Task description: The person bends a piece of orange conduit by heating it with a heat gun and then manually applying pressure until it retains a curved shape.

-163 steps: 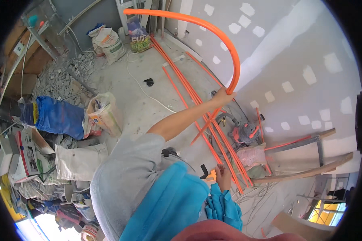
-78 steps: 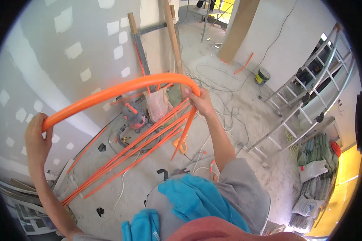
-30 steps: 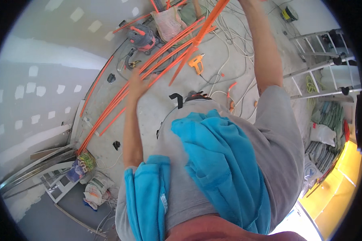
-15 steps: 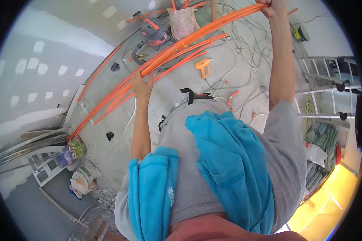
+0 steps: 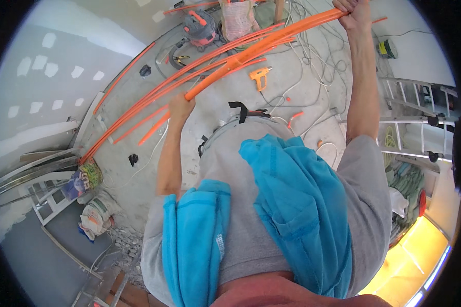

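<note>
A long orange plastic pipe [image 5: 261,48] runs diagonally across the view in both my hands. My left hand [image 5: 181,108] is closed around its lower-left part, and the pipe's end sticks out below that fist. My right hand [image 5: 354,14] grips it at the upper right, arm stretched far out. Beyond and beneath it, several thinner orange pipes [image 5: 133,120] lie in a loose bundle across the concrete floor. An orange heat gun [image 5: 260,78] with a cable rests on the floor below the pipe. Closer to me lies a short bent orange pipe piece [image 5: 294,118].
A vacuum cleaner [image 5: 200,30] and a woven sack [image 5: 238,21] stand at the back. Tangled cables [image 5: 317,66] cover the floor there. Ladders [image 5: 420,115] lean at the right. Bags [image 5: 98,211] and rubble [image 5: 128,243] lie at the lower left, beside a patched wall [image 5: 61,66].
The held pipe has moved slightly toward me and right, standing more apart from the thin bundle. My left hand has come down a little. Both hands keep their grip.
</note>
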Action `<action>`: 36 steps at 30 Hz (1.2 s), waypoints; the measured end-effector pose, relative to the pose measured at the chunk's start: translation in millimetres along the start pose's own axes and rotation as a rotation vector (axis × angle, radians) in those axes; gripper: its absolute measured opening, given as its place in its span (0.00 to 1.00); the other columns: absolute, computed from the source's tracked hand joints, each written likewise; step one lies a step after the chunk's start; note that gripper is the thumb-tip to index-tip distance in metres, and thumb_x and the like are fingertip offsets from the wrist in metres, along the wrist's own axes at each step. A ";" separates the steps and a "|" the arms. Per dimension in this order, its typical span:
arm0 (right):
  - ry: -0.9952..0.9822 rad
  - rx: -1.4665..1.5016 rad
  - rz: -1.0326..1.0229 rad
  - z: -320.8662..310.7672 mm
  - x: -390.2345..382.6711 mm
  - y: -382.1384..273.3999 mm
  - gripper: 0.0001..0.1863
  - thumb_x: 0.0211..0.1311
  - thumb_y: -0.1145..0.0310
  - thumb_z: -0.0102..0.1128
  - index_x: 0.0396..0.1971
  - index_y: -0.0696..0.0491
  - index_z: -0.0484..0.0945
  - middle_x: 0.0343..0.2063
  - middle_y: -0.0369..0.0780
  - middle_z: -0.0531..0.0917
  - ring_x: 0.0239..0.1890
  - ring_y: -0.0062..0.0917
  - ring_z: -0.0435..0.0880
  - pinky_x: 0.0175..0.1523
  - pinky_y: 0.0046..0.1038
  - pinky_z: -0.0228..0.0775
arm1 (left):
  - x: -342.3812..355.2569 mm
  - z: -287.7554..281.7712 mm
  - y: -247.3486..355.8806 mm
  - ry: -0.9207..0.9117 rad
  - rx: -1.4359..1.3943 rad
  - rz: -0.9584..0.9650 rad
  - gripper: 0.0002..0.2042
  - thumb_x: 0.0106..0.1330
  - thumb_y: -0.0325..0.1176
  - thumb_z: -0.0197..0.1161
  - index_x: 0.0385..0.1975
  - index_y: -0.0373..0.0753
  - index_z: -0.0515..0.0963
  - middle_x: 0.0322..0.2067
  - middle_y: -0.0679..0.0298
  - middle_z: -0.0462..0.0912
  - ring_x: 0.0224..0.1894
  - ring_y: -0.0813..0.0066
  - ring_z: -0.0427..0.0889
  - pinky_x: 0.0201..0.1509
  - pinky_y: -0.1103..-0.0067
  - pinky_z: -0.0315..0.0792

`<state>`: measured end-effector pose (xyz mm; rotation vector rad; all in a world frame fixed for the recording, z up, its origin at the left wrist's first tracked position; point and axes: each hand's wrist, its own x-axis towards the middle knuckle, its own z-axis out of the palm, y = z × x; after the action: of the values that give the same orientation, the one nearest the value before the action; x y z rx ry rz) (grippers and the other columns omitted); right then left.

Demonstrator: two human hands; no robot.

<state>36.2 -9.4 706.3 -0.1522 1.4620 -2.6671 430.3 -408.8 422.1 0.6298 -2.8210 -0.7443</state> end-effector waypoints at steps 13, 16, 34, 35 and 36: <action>-0.097 0.042 -0.048 54.0 -84.0 -9.6 0.18 0.68 0.63 0.65 0.20 0.47 0.68 0.14 0.26 0.63 0.17 0.15 0.63 0.24 0.24 0.56 | -5.4 0.4 -3.2 -0.589 -0.188 0.017 0.25 0.63 0.34 0.67 0.60 0.33 0.76 0.43 0.47 0.87 0.47 0.53 0.86 0.51 0.65 0.77; 0.083 0.030 0.013 79.2 -125.5 -21.9 0.19 0.67 0.65 0.67 0.22 0.45 0.63 0.16 0.26 0.60 0.17 0.14 0.58 0.23 0.22 0.53 | -1.5 34.5 -33.4 -0.686 -0.090 -0.059 0.21 0.62 0.40 0.71 0.48 0.30 0.80 0.32 0.54 0.85 0.35 0.61 0.86 0.41 0.66 0.76; 0.623 -0.638 -0.294 19.0 -245.5 12.1 0.18 0.67 0.57 0.70 0.24 0.53 0.77 0.17 0.27 0.70 0.20 0.10 0.64 0.24 0.22 0.55 | -11.8 74.5 6.8 -0.698 -0.182 0.339 0.34 0.59 0.47 0.76 0.60 0.32 0.76 0.54 0.42 0.81 0.56 0.48 0.81 0.61 0.62 0.74; 0.639 -0.630 -0.309 7.7 -248.1 12.3 0.18 0.67 0.57 0.70 0.24 0.53 0.77 0.17 0.27 0.70 0.20 0.10 0.64 0.24 0.22 0.55 | -16.5 75.3 7.5 -0.706 -0.213 0.281 0.33 0.60 0.47 0.75 0.60 0.32 0.76 0.53 0.42 0.81 0.55 0.48 0.82 0.60 0.62 0.74; 0.650 -0.687 -0.289 -1.4 -250.0 13.1 0.18 0.67 0.57 0.71 0.25 0.53 0.78 0.17 0.27 0.70 0.21 0.10 0.64 0.25 0.22 0.56 | -20.5 78.8 -3.9 -0.721 -0.238 0.201 0.32 0.60 0.47 0.75 0.59 0.33 0.77 0.53 0.43 0.82 0.55 0.49 0.82 0.59 0.62 0.75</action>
<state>284.2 17.7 684.2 0.5498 2.6956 -2.3791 430.4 -368.6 351.2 0.0209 -3.2438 -1.4770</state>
